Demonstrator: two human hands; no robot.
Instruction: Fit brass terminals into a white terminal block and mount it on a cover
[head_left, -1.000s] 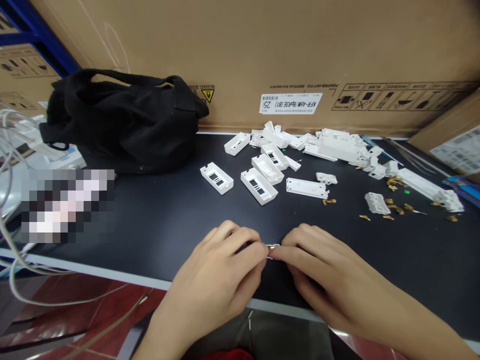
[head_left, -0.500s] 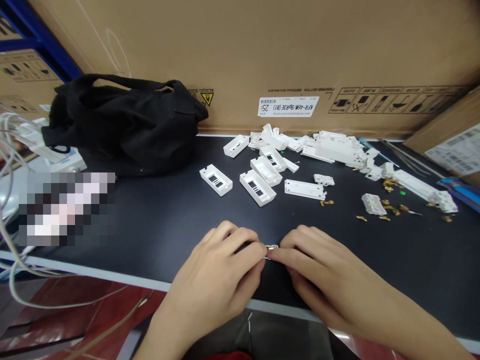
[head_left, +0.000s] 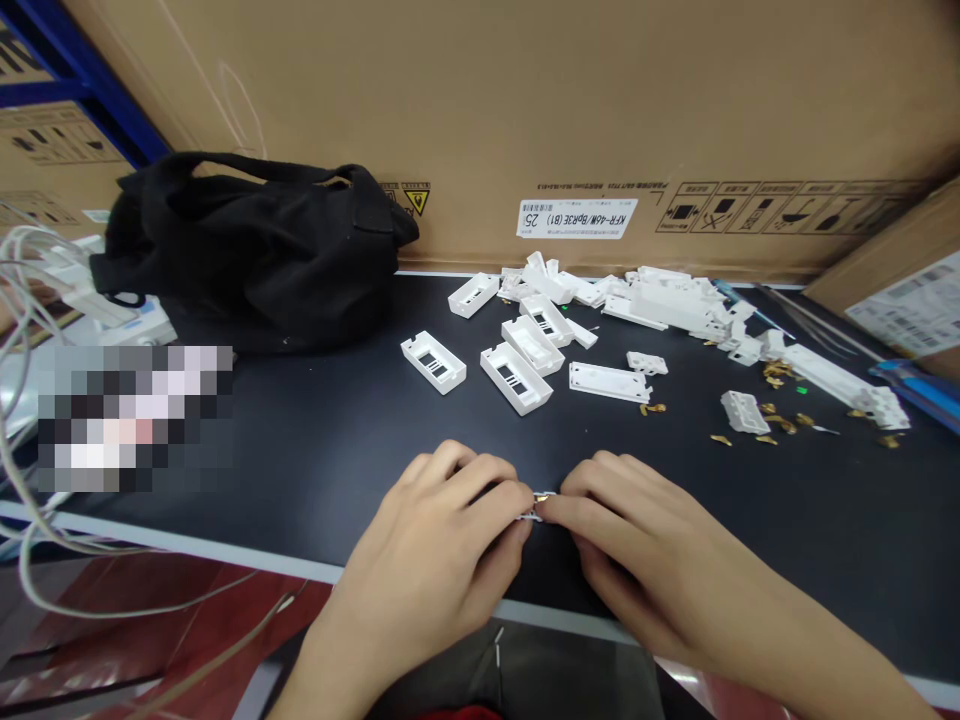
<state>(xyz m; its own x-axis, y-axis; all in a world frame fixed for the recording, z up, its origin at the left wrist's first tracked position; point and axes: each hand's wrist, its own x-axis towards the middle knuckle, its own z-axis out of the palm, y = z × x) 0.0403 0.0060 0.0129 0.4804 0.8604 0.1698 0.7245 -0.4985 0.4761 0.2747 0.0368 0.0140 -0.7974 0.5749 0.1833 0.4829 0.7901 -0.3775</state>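
Note:
Near the table's front edge, my left hand (head_left: 450,535) and my right hand (head_left: 637,530) meet with bent fingers around a small white plastic part (head_left: 534,516). A brass-coloured metal piece (head_left: 541,498) shows in it between the fingertips. Most of the part is hidden by my fingers. Beyond my hands lie several white rectangular plastic housings (head_left: 516,378) with slotted floors. A flat white strip (head_left: 609,381) lies to their right, with a small white block (head_left: 646,363) just behind it.
A black cloth bag (head_left: 255,260) sits at the back left, by tangled white cables (head_left: 22,450). White plastic parts (head_left: 667,300) are heaped along the large cardboard box (head_left: 465,120). Loose brass pieces (head_left: 780,372), another white block (head_left: 745,412) and a blue-handled tool (head_left: 919,390) lie on the right.
Both hands stay in nearly the same place around the small part. A little more of its white edge shows below my left fingertips. The view has shifted slightly.

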